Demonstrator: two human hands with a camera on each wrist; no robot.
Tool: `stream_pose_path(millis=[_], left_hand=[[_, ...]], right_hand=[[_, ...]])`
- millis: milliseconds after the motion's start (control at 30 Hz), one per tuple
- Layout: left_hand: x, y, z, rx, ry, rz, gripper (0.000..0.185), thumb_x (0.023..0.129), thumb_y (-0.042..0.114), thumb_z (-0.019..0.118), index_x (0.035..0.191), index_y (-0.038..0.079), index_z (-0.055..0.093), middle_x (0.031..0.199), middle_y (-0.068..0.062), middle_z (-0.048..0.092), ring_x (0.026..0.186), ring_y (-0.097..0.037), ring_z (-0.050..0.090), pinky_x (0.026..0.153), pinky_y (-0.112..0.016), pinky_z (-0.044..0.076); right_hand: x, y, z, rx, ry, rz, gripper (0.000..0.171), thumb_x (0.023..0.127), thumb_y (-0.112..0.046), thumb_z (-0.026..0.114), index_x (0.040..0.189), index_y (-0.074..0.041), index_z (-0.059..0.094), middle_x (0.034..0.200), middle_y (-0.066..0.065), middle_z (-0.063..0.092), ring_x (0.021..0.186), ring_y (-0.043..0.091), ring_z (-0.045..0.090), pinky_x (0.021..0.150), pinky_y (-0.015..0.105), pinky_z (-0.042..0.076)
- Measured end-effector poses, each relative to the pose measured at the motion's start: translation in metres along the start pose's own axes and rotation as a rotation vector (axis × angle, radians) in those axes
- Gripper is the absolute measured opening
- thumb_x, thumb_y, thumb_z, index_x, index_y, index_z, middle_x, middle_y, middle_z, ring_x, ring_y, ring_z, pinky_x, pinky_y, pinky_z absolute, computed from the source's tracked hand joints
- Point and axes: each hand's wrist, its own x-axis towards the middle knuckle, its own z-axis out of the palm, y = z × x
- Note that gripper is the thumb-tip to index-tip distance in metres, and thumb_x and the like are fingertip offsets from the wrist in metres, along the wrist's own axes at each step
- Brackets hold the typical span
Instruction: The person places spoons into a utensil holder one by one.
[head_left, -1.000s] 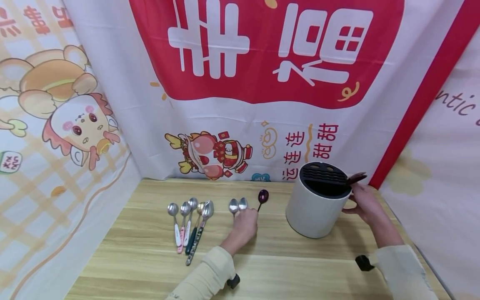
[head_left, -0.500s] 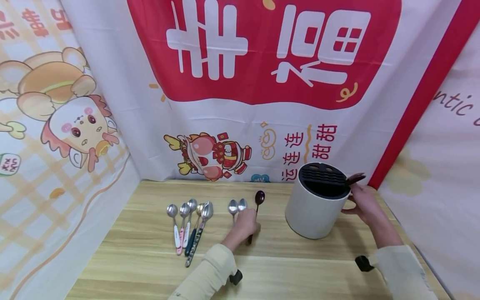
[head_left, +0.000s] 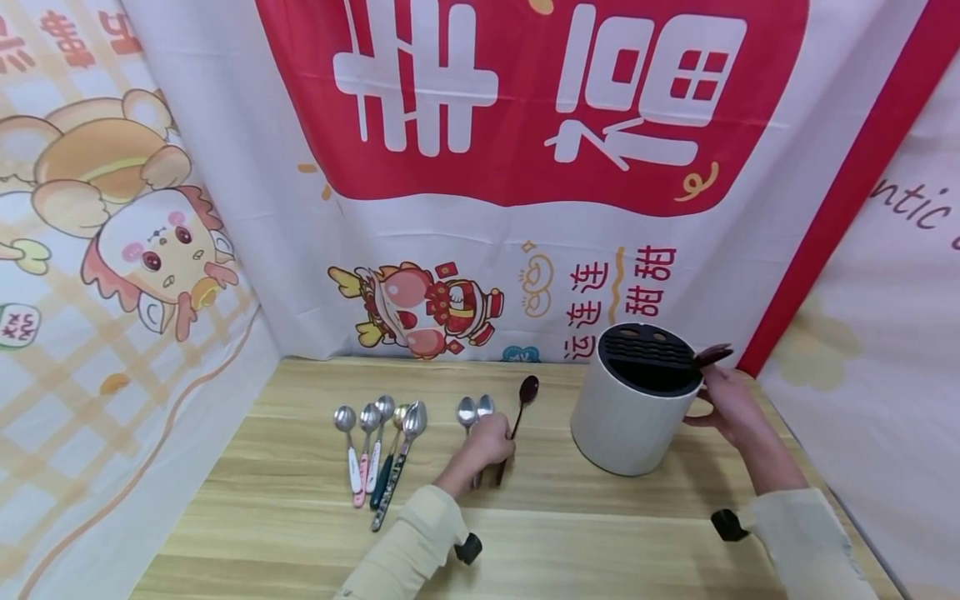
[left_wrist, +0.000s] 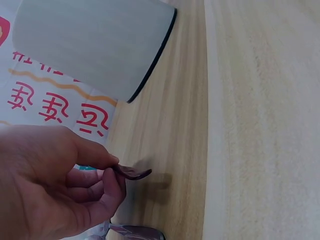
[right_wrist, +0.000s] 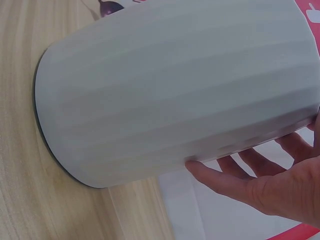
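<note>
In the head view, my left hand (head_left: 489, 442) is at a dark maroon spoon (head_left: 528, 389) whose bowl points to the back wall. The left wrist view shows the thumb and index finger pinching the end of its handle (left_wrist: 132, 172), close over the table. Two silver spoons (head_left: 467, 410) lie just left of that hand, which partly hides their handles. My right hand (head_left: 731, 408) touches the side of a white utensil holder (head_left: 626, 429) with spread fingers and thumb. Dark brown utensils (head_left: 712, 357) stick out over the holder's rim near that hand.
Left on the wood-grain table (head_left: 300, 550) lies a group of several spoons with white, pink, dark green and patterned handles (head_left: 390, 483). The holder has a black slotted top (head_left: 647, 354). Printed cloth (head_left: 450, 225) hangs behind the table and at both sides.
The left hand has shifted slightly, and more of the maroon spoon's handle shows beside it than a second ago. The spoon's tilt has varied a little. The right hand and holder stay put.
</note>
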Motion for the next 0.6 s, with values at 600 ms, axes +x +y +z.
stream_pose_path(millis=[600], left_hand=[[0.0007,0.0059,-0.0088,-0.193,0.021,0.030,0.004,0.090,0.005,0.068,0.091,0.002,0.067,0.075,-0.001,0.064,0.062,-0.009,0.057,0.054,-0.020,0.050]], right_hand=[[0.0004,-0.0002,0.0000,0.002,-0.006,-0.003,0.027,0.104,-0.050,0.041,0.095,-0.037,0.063,0.092,-0.023,0.063,0.088,-0.001,0.059,0.070,0.044,0.059]])
